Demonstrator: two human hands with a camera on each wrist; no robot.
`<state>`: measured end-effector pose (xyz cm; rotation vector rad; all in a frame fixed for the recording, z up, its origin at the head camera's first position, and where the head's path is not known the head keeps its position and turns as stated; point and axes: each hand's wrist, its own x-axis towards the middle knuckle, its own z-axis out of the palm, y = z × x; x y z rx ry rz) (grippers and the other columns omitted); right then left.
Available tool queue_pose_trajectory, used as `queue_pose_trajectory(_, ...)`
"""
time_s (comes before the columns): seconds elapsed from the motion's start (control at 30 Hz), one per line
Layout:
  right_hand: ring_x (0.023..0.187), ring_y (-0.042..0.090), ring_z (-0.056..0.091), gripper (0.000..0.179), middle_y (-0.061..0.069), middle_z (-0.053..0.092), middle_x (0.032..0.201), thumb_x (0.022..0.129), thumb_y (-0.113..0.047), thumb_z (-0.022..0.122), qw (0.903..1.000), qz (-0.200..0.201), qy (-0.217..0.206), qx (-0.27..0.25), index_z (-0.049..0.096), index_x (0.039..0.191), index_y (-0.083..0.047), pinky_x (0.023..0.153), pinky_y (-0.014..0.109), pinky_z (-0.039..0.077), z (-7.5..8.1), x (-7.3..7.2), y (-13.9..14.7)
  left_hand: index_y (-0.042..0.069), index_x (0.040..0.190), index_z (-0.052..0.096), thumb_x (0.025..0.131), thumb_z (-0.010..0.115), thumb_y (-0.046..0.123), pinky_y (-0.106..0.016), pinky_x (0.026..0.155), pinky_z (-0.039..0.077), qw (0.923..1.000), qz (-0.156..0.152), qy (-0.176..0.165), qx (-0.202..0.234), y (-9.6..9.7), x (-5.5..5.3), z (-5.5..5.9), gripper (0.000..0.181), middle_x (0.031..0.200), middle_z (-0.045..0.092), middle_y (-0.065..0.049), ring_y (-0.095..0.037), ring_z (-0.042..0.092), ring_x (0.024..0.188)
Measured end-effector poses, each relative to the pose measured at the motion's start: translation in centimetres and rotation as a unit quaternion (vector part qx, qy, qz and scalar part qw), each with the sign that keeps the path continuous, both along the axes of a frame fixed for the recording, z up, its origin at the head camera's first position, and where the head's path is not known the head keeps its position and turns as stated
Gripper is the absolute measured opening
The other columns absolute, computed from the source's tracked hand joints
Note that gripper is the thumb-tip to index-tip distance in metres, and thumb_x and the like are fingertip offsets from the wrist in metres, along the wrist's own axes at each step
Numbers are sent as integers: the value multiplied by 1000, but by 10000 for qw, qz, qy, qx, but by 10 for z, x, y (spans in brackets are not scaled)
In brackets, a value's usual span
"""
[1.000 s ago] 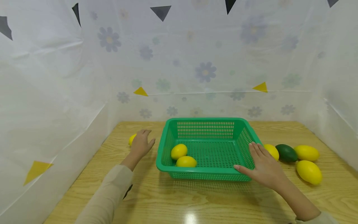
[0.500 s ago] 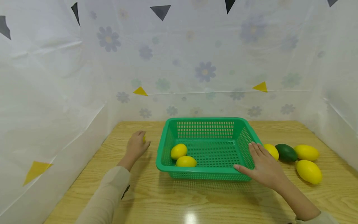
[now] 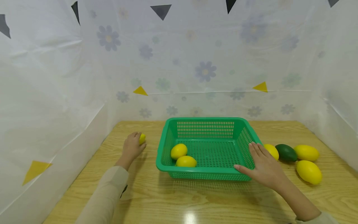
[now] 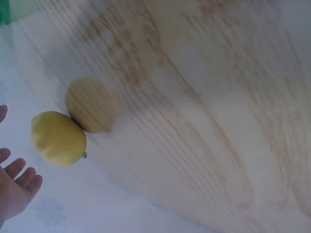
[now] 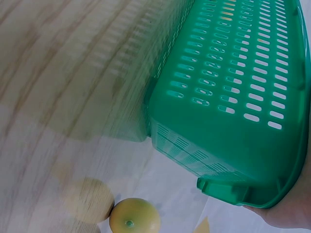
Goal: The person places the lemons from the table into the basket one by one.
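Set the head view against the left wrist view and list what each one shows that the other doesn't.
Only the head view: the right hand on the green basket's rim, two lemons inside it, and a dark green fruit with three yellow fruits to its right.

Only the left wrist view: the outer lemon's whole outline, its green tip and its reflection in the tabletop.

Both: the left hand, that outer lemon and the tabletop; a green patch in the wrist view's corner is probably the basket.
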<state>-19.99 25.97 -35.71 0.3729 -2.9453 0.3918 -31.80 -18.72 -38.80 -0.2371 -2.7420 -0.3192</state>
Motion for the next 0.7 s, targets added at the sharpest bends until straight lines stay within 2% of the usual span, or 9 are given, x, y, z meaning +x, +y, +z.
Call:
queue_pose_trajectory(0.23, 136, 50, 17, 100, 34, 18, 148, 84, -61, 54, 10000, 9, -11, -31, 20, 142, 12, 106, 63, 20, -1, 0, 1, -13, 127, 47, 86, 66, 23, -54, 94, 45, 9995, 215, -209, -43, -8, -2, -2, 57, 123, 52, -30, -44, 49, 113)
queue_pose_trajectory(0.47, 136, 50, 17, 99, 34, 18, 148, 84, -61, 53, 10000, 6, -3, -33, 20, 142, 12, 107, 62, 20, -1, 0, 0, -13, 130, 42, 86, 67, 24, -53, 98, 42, 9972, 463, -565, -147, -20, -6, -5, 63, 127, 48, -31, -45, 47, 117)
queue_pose_trajectory(0.7, 136, 50, 16, 99, 34, 17, 148, 84, -61, 53, 10000, 9, -70, -31, 19, 143, 12, 107, 63, 19, 0, 0, 0, -14, 128, 42, 84, 68, 21, -55, 98, 41, 9970, 473, -612, 47, -25, -9, -5, 62, 127, 46, -34, -47, 46, 116)
